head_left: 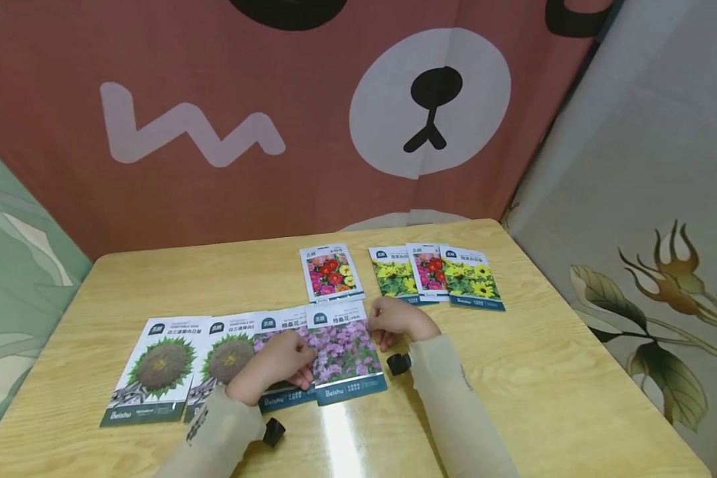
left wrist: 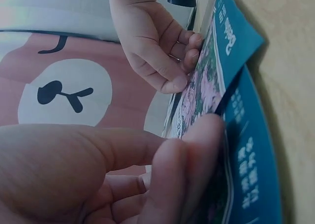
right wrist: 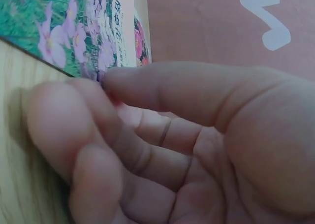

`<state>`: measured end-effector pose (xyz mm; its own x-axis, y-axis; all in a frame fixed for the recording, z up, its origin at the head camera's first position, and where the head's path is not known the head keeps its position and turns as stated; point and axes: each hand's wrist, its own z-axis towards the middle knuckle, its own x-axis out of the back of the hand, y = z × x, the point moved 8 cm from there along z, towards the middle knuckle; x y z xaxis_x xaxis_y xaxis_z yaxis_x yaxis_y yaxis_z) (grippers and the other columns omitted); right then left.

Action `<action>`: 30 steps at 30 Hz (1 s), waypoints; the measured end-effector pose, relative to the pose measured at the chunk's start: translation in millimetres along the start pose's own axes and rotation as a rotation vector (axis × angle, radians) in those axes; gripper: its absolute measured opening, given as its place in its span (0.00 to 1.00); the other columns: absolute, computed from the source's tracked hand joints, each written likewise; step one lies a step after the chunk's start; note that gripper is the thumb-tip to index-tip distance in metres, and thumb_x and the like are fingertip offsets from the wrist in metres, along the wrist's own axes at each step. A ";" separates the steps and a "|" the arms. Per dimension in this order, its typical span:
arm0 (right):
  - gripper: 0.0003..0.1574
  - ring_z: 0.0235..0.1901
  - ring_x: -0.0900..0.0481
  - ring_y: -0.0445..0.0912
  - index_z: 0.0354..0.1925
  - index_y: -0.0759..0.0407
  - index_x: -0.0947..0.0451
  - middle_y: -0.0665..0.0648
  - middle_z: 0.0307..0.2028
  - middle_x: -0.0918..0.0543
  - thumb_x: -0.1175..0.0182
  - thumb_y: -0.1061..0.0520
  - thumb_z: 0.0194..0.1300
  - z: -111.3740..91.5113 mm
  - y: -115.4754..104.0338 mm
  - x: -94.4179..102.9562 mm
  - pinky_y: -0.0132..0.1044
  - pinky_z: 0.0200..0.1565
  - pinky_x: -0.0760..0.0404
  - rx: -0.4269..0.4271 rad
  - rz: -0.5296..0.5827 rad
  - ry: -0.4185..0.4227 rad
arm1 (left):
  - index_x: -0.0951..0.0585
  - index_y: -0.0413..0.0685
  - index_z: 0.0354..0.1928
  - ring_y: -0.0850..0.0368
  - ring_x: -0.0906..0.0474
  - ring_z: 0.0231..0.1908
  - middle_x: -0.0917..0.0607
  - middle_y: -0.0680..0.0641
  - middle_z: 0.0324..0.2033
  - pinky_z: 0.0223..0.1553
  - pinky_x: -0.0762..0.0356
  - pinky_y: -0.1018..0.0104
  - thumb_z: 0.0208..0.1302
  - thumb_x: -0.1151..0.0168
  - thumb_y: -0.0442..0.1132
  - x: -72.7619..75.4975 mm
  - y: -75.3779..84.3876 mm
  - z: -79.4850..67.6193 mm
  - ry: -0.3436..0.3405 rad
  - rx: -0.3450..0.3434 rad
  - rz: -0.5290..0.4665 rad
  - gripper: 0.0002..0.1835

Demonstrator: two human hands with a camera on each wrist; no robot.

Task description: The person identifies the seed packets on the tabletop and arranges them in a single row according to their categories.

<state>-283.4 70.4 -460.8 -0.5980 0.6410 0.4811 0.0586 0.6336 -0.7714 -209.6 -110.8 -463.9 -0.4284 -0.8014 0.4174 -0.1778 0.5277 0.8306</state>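
A row of overlapping seed packets lies on the wooden table (head_left: 514, 372). The rightmost, topmost one is a purple flower packet (head_left: 346, 348) (left wrist: 204, 88) (right wrist: 64, 32). My left hand (head_left: 303, 373) (left wrist: 199, 145) holds its left edge, thumb on the printed face. At the packet's upper right edge, my right hand (head_left: 387, 334) (right wrist: 101, 81) pinches it between thumb and forefinger; it also shows in the left wrist view (left wrist: 184, 61). A second purple packet (head_left: 277, 328) lies partly under the first, and two sunflower packets (head_left: 161, 365) lie to its left.
A red flower packet (head_left: 331, 272) lies behind the row. Three overlapping flower packets (head_left: 439, 275) lie at the back right. A reddish bear-face cloth (head_left: 334, 119) hangs behind the table, and a floral sheet (head_left: 651, 265) hangs on the right.
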 end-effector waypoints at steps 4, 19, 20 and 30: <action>0.06 0.18 0.20 0.52 0.33 0.66 0.29 0.65 0.23 0.21 0.46 0.62 0.66 -1.1 -2.6 -1.4 0.40 0.23 0.18 0.000 0.018 -0.019 | 0.22 0.36 0.24 0.55 0.20 0.15 0.18 0.45 0.16 0.20 0.19 0.65 0.68 0.49 0.36 5.3 0.9 -0.5 0.039 -0.005 0.007 0.15; 0.05 0.25 0.21 0.51 0.40 0.61 0.25 0.59 0.27 0.20 0.44 0.60 0.67 3.2 -12.3 24.3 0.41 0.28 0.20 0.105 -0.066 0.140 | 0.24 0.44 0.49 0.51 0.21 0.34 0.19 0.46 0.40 0.27 0.24 0.62 0.66 0.46 0.39 36.9 31.7 6.4 0.365 -0.165 0.006 0.12; 0.06 0.24 0.21 0.51 0.40 0.61 0.25 0.59 0.27 0.20 0.45 0.60 0.67 3.4 -12.1 25.7 0.41 0.28 0.20 0.107 -0.064 0.154 | 0.25 0.44 0.51 0.49 0.21 0.39 0.20 0.44 0.44 0.30 0.22 0.61 0.66 0.47 0.39 38.2 33.7 6.3 0.374 -0.169 -0.026 0.13; 0.15 0.36 0.21 0.51 0.51 0.61 0.25 0.58 0.41 0.22 0.45 0.58 0.67 8.9 -21.1 45.2 0.38 0.32 0.21 0.179 -0.023 0.365 | 0.55 0.43 0.71 0.42 0.52 0.68 0.59 0.38 0.70 0.66 0.42 0.52 0.63 0.51 0.33 54.3 36.8 15.1 0.381 -0.116 -0.677 0.37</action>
<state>-318.8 82.1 -426.4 -0.2721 0.7595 0.5909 -0.1111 0.5852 -0.8033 -252.8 -130.6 -416.2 0.0773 -0.9906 -0.1129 -0.1892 -0.1258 0.9738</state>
